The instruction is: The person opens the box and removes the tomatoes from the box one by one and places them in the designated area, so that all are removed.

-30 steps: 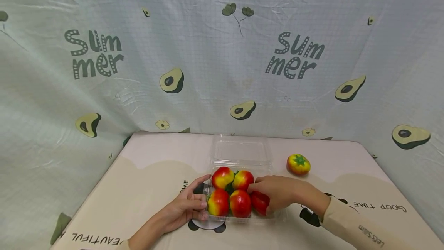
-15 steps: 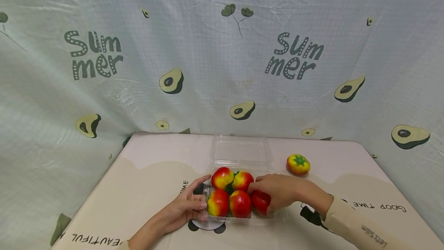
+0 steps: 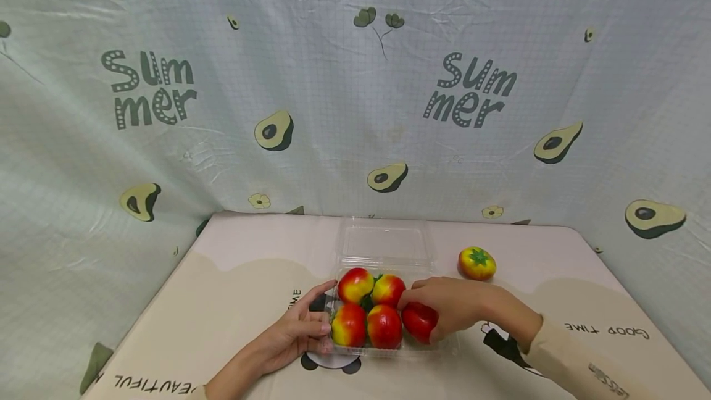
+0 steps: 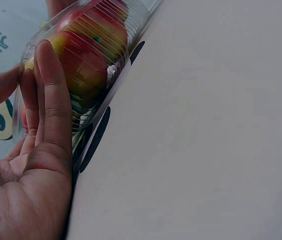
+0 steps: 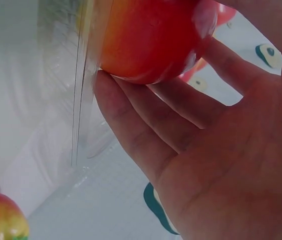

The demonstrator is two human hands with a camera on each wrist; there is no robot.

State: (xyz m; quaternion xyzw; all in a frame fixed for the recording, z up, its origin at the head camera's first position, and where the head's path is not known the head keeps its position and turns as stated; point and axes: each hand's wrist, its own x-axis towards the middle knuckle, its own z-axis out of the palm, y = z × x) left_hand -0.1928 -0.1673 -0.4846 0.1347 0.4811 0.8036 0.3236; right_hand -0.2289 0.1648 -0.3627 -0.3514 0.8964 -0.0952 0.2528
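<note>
A clear plastic clamshell box [image 3: 411, 350] lies with its lid [image 3: 386, 242] folded back. Inside sit several glossy red-yellow tomatoes [image 3: 384, 326] with green leafy tops, artificial-looking. My left hand [image 3: 291, 335] grips the box's left end; in the left wrist view its fingers [image 4: 56, 100] lie along the ribbed wall. At the right end my right hand [image 3: 447, 308] holds a red tomato [image 3: 419, 321], thumb and fingers around it. The right wrist view shows that tomato beside the box wall [image 5: 83, 90], with fingertips [image 5: 113, 95] under its side.
Another yellow-red tomato [image 3: 476, 263] with a star-shaped green top stands on the table, behind my right hand. The table cover [image 3: 239, 276] is pale with printed words and panda shapes. A curtain [image 3: 311, 66] with avocado prints hangs behind and at both sides.
My right hand has shifted slightly right with the red tomato, and more of the tomato shows. The left hand and the box have stayed in place.
</note>
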